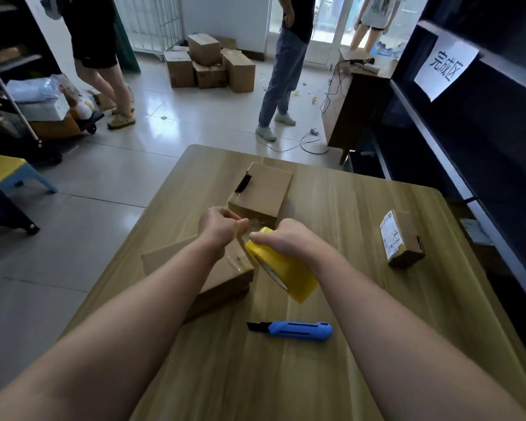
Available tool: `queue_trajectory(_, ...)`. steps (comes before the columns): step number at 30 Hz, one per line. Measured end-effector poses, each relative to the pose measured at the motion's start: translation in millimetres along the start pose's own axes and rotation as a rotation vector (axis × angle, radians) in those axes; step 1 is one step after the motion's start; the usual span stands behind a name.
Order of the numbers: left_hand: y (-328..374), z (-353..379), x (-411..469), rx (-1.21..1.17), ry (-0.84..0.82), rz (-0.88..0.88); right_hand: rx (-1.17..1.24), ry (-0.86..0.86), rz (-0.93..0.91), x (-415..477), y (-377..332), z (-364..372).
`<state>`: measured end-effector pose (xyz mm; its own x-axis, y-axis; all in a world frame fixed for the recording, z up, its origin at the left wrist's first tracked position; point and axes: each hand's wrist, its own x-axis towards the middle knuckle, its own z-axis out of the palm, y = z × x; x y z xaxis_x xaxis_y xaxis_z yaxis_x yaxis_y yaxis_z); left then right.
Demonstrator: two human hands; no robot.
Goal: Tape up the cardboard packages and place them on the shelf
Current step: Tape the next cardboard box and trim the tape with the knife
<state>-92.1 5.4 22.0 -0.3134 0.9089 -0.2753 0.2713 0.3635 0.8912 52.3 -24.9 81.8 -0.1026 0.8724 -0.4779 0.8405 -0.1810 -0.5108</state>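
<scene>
Gripped yellow packing-tape roll (pixel 286 273) in right hand (pixel 283 238), pinched its clear film end (pixel 246 227) with left hand (pixel 220 227). Looked light and rigid, with flimsy, clingy film best held taut.

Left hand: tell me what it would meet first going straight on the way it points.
Most likely the cardboard box at mid-table: the left hand, pinching the yellow tape roll's free end, points toward its near face. Depth is unclear; it might pass above.

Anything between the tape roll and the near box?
Nothing visible. The right hand holds the tape roll beside the near box, and the left hand pinches the tape's free end near its far edge. The knife lies closer in, off that path.
</scene>
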Motion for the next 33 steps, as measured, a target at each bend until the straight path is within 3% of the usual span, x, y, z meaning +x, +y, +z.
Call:
queue_trajectory(4, 11, -17, 18, -0.051, -0.003, 0.036, -0.033, 0.018, 0.138, 2, 1, 10)
queue_trajectory(13, -32, -36, 62, 0.013, 0.018, -0.055, 0.206, -0.057, 0.329, -1, 9, 34)
queue_trajectory(33, -55, -30, 97, 0.166, -0.072, -0.041, 0.25, -0.035, 0.448, 15, 4, 60)
